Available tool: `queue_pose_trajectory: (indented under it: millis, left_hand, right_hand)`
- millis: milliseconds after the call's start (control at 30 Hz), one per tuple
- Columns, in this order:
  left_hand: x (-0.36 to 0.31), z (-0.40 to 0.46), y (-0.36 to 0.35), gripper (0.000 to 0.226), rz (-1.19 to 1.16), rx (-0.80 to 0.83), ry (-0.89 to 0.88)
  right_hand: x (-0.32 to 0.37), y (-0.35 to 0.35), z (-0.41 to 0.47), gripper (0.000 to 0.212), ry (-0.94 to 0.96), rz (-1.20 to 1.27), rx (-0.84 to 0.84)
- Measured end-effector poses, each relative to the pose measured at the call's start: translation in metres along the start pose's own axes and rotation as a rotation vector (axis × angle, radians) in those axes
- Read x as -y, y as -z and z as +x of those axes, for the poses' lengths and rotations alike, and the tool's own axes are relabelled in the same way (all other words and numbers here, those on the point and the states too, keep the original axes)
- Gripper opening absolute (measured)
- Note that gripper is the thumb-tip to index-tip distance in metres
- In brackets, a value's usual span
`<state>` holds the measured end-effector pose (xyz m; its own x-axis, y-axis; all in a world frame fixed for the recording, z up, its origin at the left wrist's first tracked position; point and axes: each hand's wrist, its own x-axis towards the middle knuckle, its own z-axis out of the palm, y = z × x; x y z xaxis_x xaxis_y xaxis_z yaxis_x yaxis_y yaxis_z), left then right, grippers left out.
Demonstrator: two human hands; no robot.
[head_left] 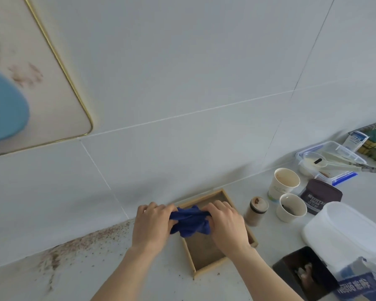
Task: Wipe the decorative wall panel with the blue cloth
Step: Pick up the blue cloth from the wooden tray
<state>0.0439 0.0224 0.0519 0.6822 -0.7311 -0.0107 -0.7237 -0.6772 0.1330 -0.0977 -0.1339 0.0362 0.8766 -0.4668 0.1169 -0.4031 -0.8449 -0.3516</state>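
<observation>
A crumpled dark blue cloth [190,222] is stretched between both hands above a wooden tray [206,268]. My left hand [151,225] grips its left end and my right hand [227,225] grips its right end. The decorative wall panel [46,88] hangs at the upper left, cream with a thin gold rim and a light blue shape inside it. Brownish smudges [26,74] mark the panel's face near its middle. The panel is well above and left of my hands, and its left part runs out of view.
Brown powder [78,244] is scattered along the counter and wall base at the left. To the right stand a small jar [256,211], two paper cups [283,185], a cocoa tin [320,195], a clear lidded box [334,148], a white container [345,231] and a dark bin [302,276].
</observation>
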Motion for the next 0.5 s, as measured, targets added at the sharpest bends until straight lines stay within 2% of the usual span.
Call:
queue_pose_trajectory:
  millis: [200, 367, 500]
  left_hand:
    - [0.05, -0.031, 0.07, 0.025, 0.045, -0.106, 0.029]
    - [0.101, -0.07, 0.122, 0.025, 0.067, -0.213, 0.061]
    - [0.141, -0.106, 0.159, 0.025, 0.061, -0.283, 0.087]
  right_hand:
    - [0.075, 0.039, 0.006, 0.02, 0.1, -0.05, -0.117]
    - [0.149, 0.062, 0.006, 0.033, 0.167, -0.072, -0.204]
    - [0.205, 0.074, 0.006, 0.036, 0.257, -0.086, -0.256]
